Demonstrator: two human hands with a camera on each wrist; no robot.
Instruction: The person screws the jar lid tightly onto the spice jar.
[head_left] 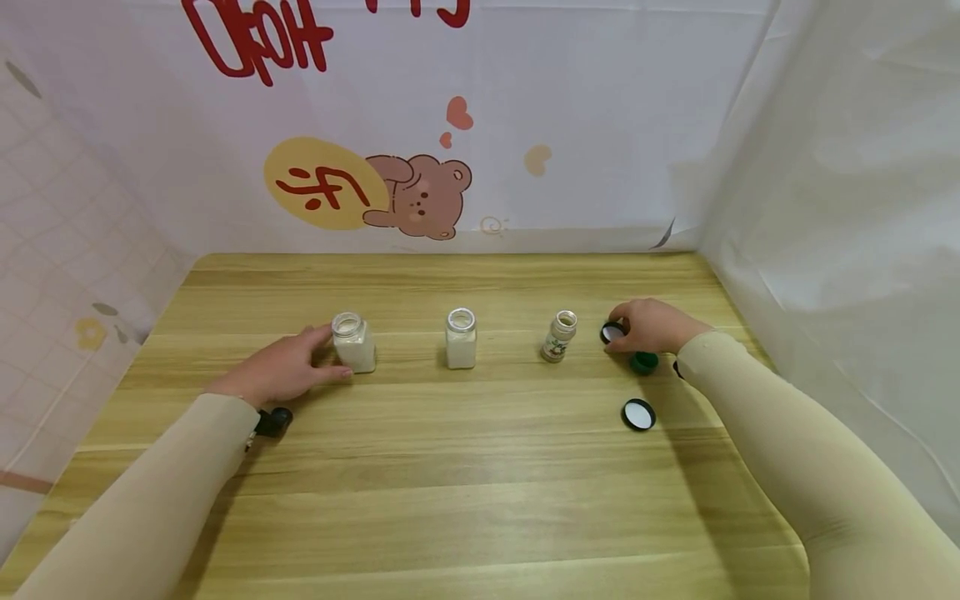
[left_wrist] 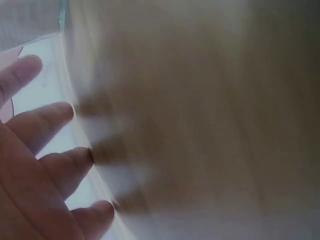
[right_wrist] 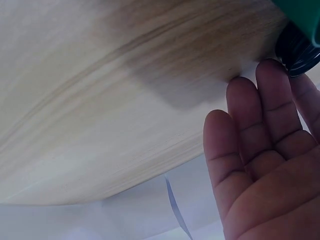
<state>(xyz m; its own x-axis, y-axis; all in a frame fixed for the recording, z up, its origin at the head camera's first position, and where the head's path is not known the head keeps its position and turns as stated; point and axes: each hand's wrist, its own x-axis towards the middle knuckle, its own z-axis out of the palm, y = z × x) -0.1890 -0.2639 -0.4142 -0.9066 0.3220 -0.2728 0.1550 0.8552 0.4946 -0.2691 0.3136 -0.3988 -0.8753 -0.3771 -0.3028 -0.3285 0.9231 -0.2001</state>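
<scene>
A square clear jar (head_left: 355, 346) with white contents and no lid stands at left on the wooden table. Beside it my left hand (head_left: 288, 367) has its thumb and index finger reaching along the jar's sides. In the left wrist view, the other fingers (left_wrist: 55, 175) are spread. At right, my right hand (head_left: 651, 325) pinches a black lid (head_left: 612, 332) between thumb and fingers, its white inside facing up. That lid (right_wrist: 296, 52) touches the fingertips in the right wrist view. A green cap (head_left: 643, 363) lies just below this hand.
A second square jar (head_left: 461, 340) stands mid-table, and a smaller labelled jar (head_left: 558, 337) to its right; both are uncapped. Another black lid (head_left: 638, 414) lies nearer the front right. White printed sheeting (head_left: 585, 192) borders the table's back and sides.
</scene>
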